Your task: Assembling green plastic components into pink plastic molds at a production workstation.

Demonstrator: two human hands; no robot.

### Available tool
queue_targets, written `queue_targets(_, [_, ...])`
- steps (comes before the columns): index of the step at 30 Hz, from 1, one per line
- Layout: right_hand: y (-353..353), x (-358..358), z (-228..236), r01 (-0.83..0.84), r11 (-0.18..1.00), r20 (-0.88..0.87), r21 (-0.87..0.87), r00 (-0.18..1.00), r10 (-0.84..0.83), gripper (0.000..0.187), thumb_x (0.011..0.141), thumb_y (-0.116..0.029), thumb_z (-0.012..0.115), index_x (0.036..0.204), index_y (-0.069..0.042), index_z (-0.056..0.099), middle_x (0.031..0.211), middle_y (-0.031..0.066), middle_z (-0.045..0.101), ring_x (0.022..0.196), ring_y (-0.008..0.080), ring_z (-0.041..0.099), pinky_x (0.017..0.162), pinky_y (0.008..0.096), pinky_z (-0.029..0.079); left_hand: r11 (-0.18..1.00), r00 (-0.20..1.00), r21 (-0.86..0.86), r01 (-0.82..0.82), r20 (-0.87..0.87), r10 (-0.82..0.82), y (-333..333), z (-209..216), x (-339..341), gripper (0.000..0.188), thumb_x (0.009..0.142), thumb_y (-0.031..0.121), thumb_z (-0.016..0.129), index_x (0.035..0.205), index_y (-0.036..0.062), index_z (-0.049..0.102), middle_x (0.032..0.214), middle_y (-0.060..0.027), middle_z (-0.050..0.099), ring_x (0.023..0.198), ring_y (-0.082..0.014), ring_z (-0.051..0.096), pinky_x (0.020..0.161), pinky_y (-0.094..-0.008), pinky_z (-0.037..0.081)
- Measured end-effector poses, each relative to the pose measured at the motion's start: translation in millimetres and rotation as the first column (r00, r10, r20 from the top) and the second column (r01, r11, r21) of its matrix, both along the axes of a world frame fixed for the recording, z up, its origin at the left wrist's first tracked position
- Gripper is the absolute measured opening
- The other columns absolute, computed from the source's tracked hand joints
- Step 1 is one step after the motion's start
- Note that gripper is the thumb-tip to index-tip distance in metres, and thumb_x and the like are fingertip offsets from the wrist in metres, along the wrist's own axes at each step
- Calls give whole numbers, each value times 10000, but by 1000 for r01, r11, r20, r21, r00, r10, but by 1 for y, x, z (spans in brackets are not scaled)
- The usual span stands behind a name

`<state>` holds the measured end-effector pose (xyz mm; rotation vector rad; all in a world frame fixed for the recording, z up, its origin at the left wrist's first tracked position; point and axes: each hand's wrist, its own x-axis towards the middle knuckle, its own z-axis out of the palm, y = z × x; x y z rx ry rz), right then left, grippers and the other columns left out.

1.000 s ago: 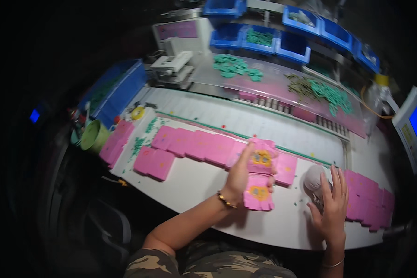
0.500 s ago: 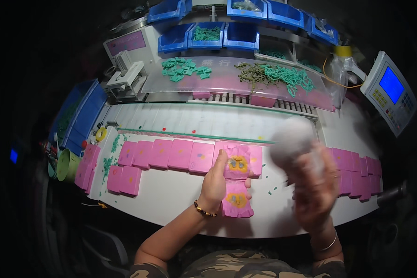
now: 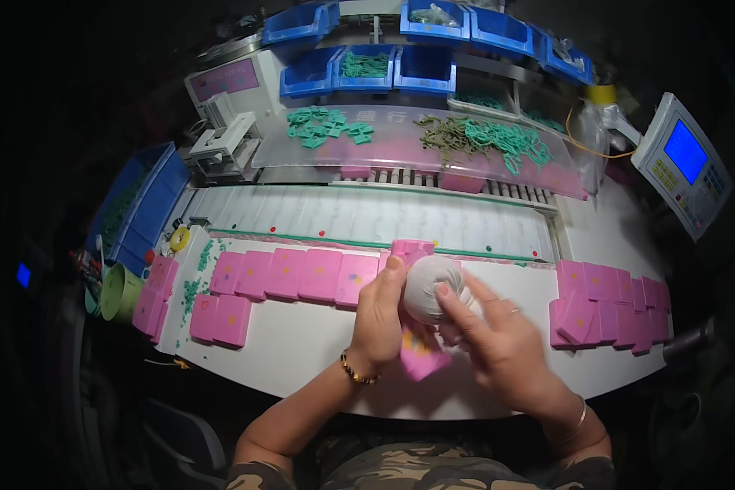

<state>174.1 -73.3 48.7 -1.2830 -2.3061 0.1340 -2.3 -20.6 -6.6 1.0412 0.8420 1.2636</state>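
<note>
My left hand is closed around an opened pink rubber mould, a yellow patch showing on its lower half. Against the mould's upper part rests a round white cloth bundle, gathered at its end. Fingers of my right hand grip the bundle from the right, the thumb lying on top of it. Most of the mould's upper face is hidden behind the bundle. Just left of my left hand runs a row of pink moulds on the white table.
More pink moulds are grouped at the right. A white conveyor crosses behind, beneath a clear sheet with green pieces and cords. Blue bins hang above. A control panel stands right; a green cup left.
My right hand has swung left with the cloth bundle, bringing it onto the mould. The mould's lower half has tilted. More moulds show at the right, and coloured dots on the conveyor have shifted left.
</note>
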Motion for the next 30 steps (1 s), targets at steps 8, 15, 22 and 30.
queue_targets(8, [2,17,8,107,990,-239,91,967,-83,670,721,10,643,1353,-190,549,1346,184,519,834,295,620,715,364,519,979,993,-203,-21,109,44,1,-5,-22,658,1033,506,270,1084,-80,565,960,-153,648,824,-154,648,726,-319,559])
queue_targets(15, [-15,4,4,-150,985,104,-80,982,158,677,686,-36,637,1335,-216,570,1342,168,537,736,240,600,683,332,520,798,963,595,-101,-143,229,-9,-3,-22,730,1007,532,324,1378,-94,378,1259,-211,557,886,-182,601,801,-318,511])
queue_targets(22, [-16,13,17,27,989,-167,145,986,-2,685,684,-12,641,1341,-193,569,1349,181,528,726,248,590,642,325,508,832,957,506,-227,-42,286,-6,-1,-23,802,975,595,338,1379,-98,357,1334,-201,511,983,-187,617,809,-306,504])
queue_targets(30, [-9,31,-5,-50,999,134,-19,990,52,738,638,15,641,1338,-204,559,1322,152,543,801,297,616,710,386,516,823,953,481,-301,130,273,8,-6,-29,646,1001,530,357,1295,-44,395,1080,-161,597,874,-171,605,758,-316,513])
